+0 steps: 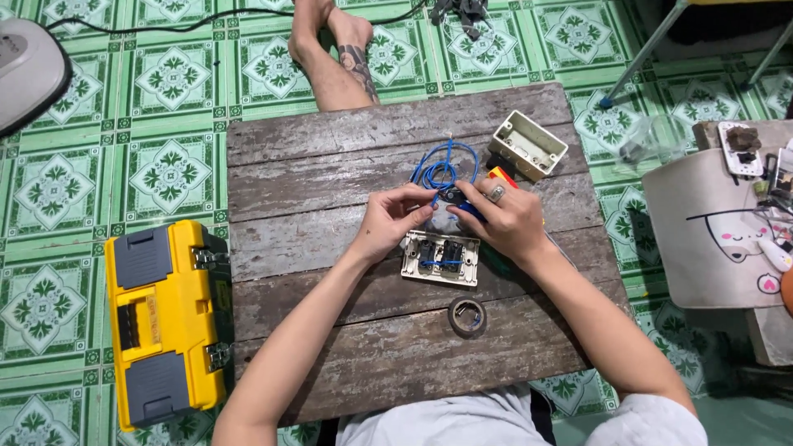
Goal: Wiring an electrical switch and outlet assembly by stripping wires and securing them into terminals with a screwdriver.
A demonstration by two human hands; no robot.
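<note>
On a weathered wooden board (pixel 330 182) lies a white switch plate (pixel 440 258), back side up, with dark modules and a short blue wire. My left hand (pixel 391 221) pinches the end of a looped blue wire (pixel 444 168) just above the plate. My right hand (pixel 502 218), with a ring on one finger, grips a blue-handled tool beside the wire; most of the tool is hidden under the fingers. A red and yellow object (pixel 500 175) peeks out behind that hand.
An open white wall box (pixel 528 145) sits at the board's far right. A roll of dark tape (pixel 467 316) lies near me. A yellow toolbox (pixel 165 318) stands on the green tiled floor at left. My bare feet (pixel 330 37) rest beyond the board. A bag (pixel 710 231) is at right.
</note>
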